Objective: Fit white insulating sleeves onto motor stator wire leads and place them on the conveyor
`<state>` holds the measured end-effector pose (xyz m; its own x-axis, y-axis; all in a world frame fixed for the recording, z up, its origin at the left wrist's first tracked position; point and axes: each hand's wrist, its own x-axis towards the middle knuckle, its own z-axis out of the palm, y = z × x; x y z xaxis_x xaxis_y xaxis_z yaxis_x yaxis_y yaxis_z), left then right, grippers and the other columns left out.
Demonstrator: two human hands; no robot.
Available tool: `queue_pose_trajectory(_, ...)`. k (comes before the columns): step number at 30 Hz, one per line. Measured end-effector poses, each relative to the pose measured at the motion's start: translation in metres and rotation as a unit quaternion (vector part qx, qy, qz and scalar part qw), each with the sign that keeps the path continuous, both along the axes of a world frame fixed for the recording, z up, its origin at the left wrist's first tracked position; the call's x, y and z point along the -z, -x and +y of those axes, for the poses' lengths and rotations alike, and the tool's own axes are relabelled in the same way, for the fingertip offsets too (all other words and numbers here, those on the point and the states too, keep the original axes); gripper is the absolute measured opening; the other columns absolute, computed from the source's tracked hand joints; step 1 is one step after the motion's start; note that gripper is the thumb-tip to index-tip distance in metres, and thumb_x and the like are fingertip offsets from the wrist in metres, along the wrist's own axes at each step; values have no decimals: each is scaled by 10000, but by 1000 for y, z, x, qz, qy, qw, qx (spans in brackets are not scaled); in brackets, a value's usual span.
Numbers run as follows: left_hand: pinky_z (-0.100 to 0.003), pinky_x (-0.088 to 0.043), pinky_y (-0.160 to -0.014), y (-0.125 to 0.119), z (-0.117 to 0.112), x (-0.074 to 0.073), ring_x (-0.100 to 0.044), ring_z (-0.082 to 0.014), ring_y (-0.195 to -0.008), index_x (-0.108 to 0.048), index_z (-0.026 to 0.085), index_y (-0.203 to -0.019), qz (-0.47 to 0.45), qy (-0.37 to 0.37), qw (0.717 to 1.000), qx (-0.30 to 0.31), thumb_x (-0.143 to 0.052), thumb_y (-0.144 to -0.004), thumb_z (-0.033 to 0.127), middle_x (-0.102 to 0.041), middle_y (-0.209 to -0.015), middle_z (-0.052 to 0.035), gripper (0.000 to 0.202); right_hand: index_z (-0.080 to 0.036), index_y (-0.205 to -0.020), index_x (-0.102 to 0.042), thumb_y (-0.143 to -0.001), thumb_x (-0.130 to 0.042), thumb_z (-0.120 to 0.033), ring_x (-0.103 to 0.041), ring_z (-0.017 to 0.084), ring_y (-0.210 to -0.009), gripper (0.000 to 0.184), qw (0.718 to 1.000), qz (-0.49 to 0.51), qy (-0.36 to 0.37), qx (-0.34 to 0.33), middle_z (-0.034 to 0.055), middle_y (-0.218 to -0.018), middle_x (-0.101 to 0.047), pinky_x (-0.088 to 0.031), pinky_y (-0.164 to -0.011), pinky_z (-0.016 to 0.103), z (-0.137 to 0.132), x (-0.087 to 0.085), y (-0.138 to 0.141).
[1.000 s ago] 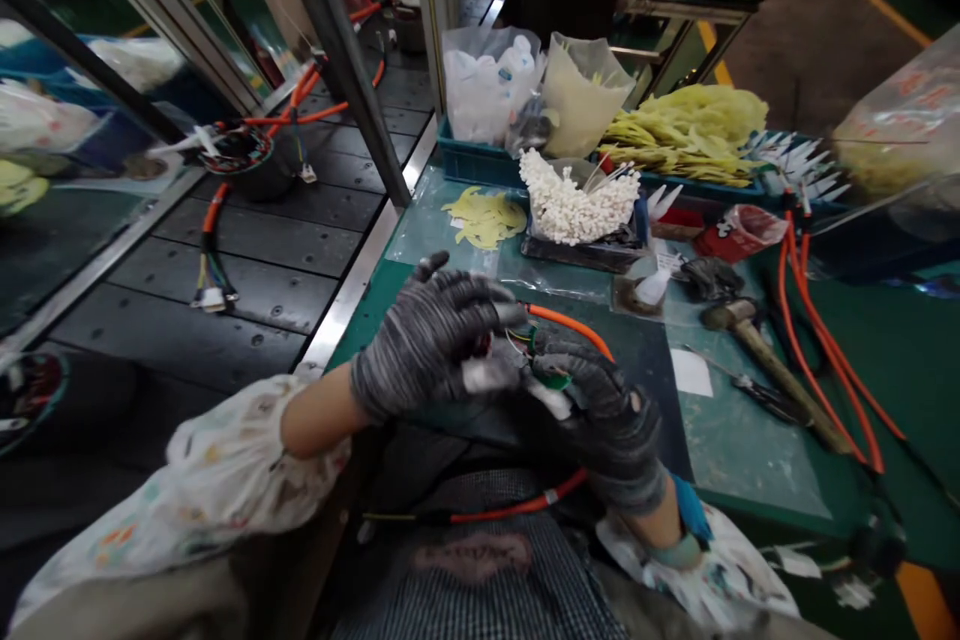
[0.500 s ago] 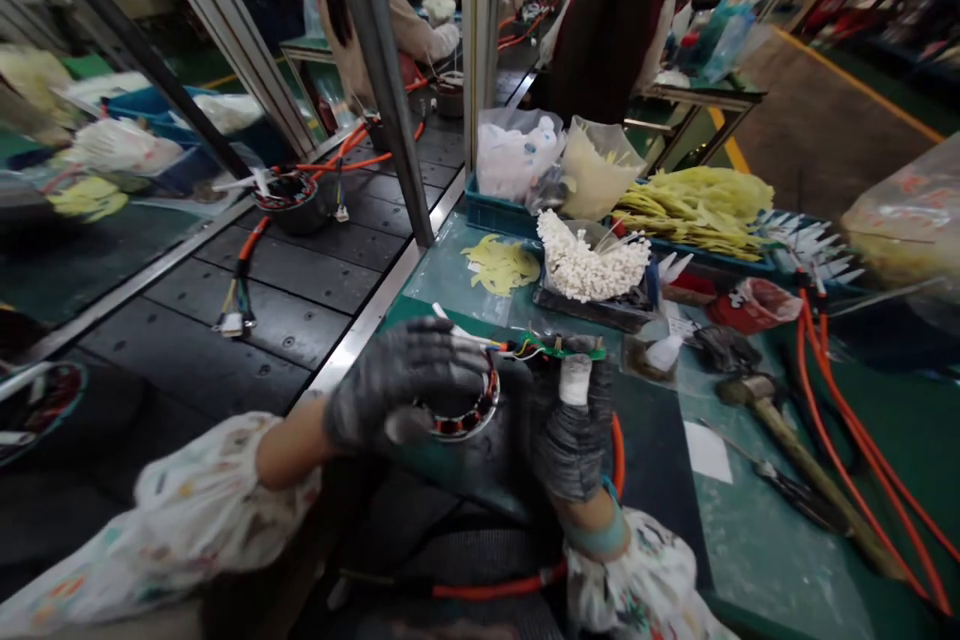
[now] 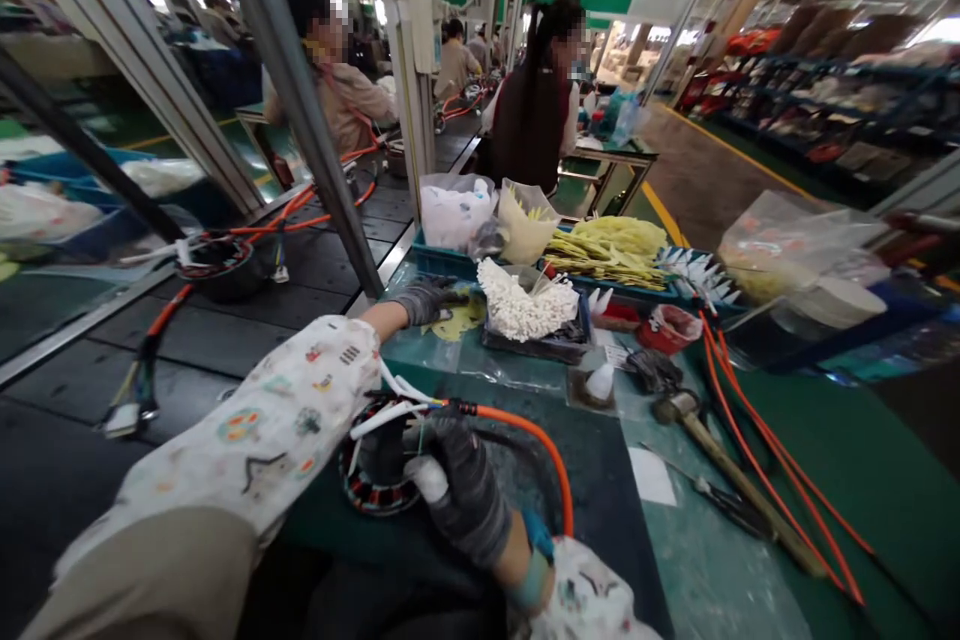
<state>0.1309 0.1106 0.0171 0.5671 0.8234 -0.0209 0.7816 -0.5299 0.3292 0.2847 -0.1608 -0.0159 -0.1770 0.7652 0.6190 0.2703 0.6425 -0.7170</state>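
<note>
Green bench (image 3: 615,520): right hand (image 3: 457,490) apparently clamped on the wound motor stator (image 3: 375,492)

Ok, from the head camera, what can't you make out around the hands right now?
Only the head view shows this moment.
Whether the left hand holds a yellow piece: its fingers cover the spot.
The upper part of the coil ring: the left sleeve and right hand hide it.
The thin wires: too small to trace.

Speckled grey glove (image 3: 459,492), orange cable (image 3: 536,445), white sleeve with colourful prints (image 3: 255,430).
</note>
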Motion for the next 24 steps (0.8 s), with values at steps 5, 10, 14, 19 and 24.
queue_pose_trajectory(5, -493, -485, -1208, -1, 0, 7, -694, -281, -1290, -800, 178, -1040, 16, 6, 1000, -19, -799, -941, 527, -787, -1336, -125, 362, -316, -1250, -707, -1078, -665, -379, -831, 272, -916, 187, 1000, -10, 3, 1, 60, -1043, -838, -741, -853, 414, -3, -1, 0)
queue_pose_trajectory(10, -439, -466, -1171, 11, -9, 6, -726, -304, -1208, -819, 227, -946, 3, 3, 998, -61, -845, -850, 420, -843, -1135, -85, 217, -277, -1250, -706, -1068, -695, -344, -820, 267, -922, 194, 1000, 10, -5, -8, 76, -1057, -832, -733, -850, 409, -3, -4, 2)
queue_pose_trajectory(14, -457, -474, -1161, 20, -12, 1, -762, -312, -1050, -811, 236, -885, -32, -3, 995, -96, -792, -844, 347, -844, -948, -57, 120, -288, -1225, -712, -1082, -683, -371, -823, 272, -932, 168, 1000, 4, -14, -6, 73, -1044, -833, -732, -875, 411, -2, -5, 2)
queue_pose_trajectory(19, -376, -588, -914, 42, -33, -20, -770, -272, -888, -800, 223, -1110, -120, 3, 982, -144, -687, -942, 371, -834, -948, -60, 251, -281, -1148, -722, -1123, -560, -389, -828, 250, -967, 196, 999, 12, 35, 20, 63, -1041, -841, -718, -912, 396, 0, -13, -5)
queue_pose_trajectory(24, -336, -609, -858, 75, -140, -50, -777, -220, -964, -729, 203, -1427, -259, -129, 950, -118, -566, -1107, 440, -835, -1158, -107, 430, -253, -1128, -766, -1128, -593, -407, -818, 230, -956, 232, 981, 120, 113, 98, 44, -1045, -854, -691, -914, 396, 1, -17, -10)
